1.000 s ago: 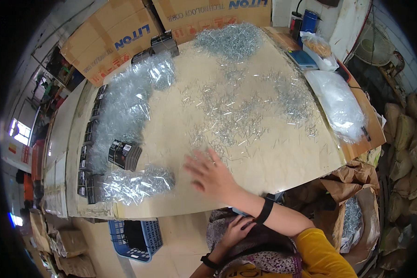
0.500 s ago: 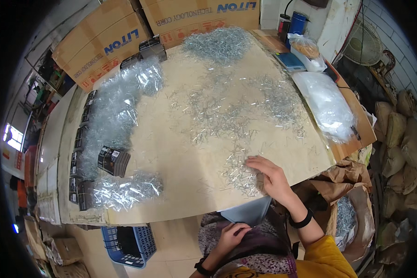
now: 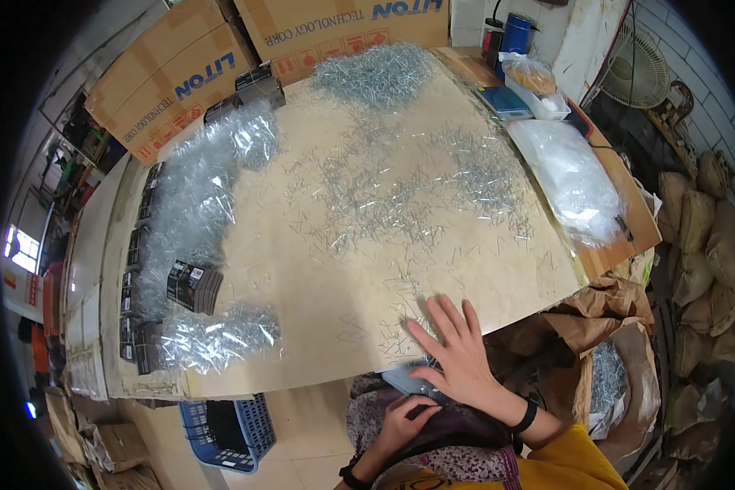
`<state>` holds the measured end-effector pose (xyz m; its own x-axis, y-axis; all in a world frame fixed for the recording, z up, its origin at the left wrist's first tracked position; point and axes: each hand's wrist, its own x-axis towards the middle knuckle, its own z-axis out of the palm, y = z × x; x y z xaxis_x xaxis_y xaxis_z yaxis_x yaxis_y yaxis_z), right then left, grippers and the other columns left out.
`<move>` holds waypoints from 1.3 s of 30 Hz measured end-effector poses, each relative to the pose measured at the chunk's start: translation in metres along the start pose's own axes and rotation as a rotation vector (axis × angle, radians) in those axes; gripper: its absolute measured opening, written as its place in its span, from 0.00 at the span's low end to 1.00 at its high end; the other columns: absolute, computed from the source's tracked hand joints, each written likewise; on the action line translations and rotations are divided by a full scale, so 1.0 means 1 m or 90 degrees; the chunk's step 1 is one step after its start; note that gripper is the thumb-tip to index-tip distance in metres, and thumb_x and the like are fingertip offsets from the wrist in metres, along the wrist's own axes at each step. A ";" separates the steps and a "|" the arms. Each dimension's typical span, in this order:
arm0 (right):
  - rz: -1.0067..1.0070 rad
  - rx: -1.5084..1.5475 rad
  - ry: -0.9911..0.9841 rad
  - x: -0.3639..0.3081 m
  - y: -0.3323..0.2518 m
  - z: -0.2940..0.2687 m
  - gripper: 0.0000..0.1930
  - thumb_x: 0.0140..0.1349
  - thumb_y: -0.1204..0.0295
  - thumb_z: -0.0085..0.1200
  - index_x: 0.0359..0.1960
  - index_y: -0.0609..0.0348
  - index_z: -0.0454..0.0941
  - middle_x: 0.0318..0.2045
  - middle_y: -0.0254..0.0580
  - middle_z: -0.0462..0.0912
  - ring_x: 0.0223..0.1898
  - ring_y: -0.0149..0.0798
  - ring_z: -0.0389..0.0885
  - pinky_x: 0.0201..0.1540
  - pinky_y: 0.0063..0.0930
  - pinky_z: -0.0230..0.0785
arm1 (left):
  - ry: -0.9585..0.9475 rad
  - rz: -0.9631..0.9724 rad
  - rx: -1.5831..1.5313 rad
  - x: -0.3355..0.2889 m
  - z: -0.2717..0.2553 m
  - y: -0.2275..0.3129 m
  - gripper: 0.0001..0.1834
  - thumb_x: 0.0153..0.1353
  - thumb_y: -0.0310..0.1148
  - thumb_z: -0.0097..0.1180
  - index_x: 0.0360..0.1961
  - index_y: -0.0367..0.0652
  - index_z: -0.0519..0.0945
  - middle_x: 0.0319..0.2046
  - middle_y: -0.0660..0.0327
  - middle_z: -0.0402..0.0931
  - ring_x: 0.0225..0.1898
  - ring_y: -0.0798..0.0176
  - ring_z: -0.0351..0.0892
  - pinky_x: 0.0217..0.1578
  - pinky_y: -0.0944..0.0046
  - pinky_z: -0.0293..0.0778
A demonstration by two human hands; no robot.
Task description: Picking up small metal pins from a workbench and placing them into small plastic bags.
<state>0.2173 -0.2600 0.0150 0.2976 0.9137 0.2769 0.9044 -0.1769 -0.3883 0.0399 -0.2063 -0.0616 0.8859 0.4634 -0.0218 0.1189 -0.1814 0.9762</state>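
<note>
At the lower left of the frame a blue basket (image 3: 224, 425) sits below the tabletop (image 3: 302, 245) edge, and beside it at lower centre our left hand (image 3: 404, 420) curls its fingers under a small clear bag (image 3: 412, 380) held at the rim. Just right of it our right hand (image 3: 457, 351) lies spread and flat on loose metal clips (image 3: 404, 314) near that edge. We judge that a fast sweep could push clips past the bag's mouth and onto the floor.
</note>
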 end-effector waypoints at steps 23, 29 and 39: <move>-0.134 0.100 0.043 0.003 0.005 0.013 0.21 0.57 0.72 0.52 0.54 0.60 0.73 0.57 0.46 0.73 0.60 0.47 0.69 0.62 0.42 0.63 | -0.001 0.004 0.025 0.003 -0.001 0.000 0.06 0.52 0.25 0.65 0.31 0.38 0.81 0.30 0.55 0.81 0.32 0.58 0.81 0.37 0.64 0.76; -0.078 0.272 0.196 -0.061 0.030 0.014 0.18 0.48 0.82 0.49 0.42 0.58 0.81 0.45 0.45 0.78 0.45 0.48 0.76 0.48 0.40 0.69 | -0.021 -0.025 0.020 0.006 -0.003 0.002 0.06 0.51 0.25 0.65 0.30 0.38 0.81 0.30 0.57 0.81 0.32 0.57 0.80 0.37 0.64 0.75; 0.191 0.353 -0.013 -0.112 0.020 0.031 0.15 0.57 0.83 0.55 0.46 0.58 0.77 0.34 0.47 0.75 0.34 0.48 0.79 0.36 0.34 0.72 | -0.097 -0.009 0.106 0.006 -0.005 -0.001 0.05 0.52 0.26 0.65 0.30 0.40 0.84 0.29 0.60 0.83 0.32 0.63 0.80 0.37 0.66 0.73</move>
<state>0.1925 -0.3542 -0.0513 0.5022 0.8619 0.0705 0.4878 -0.2150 -0.8460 0.0422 -0.1989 -0.0616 0.9397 0.3325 -0.0804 0.1931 -0.3217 0.9269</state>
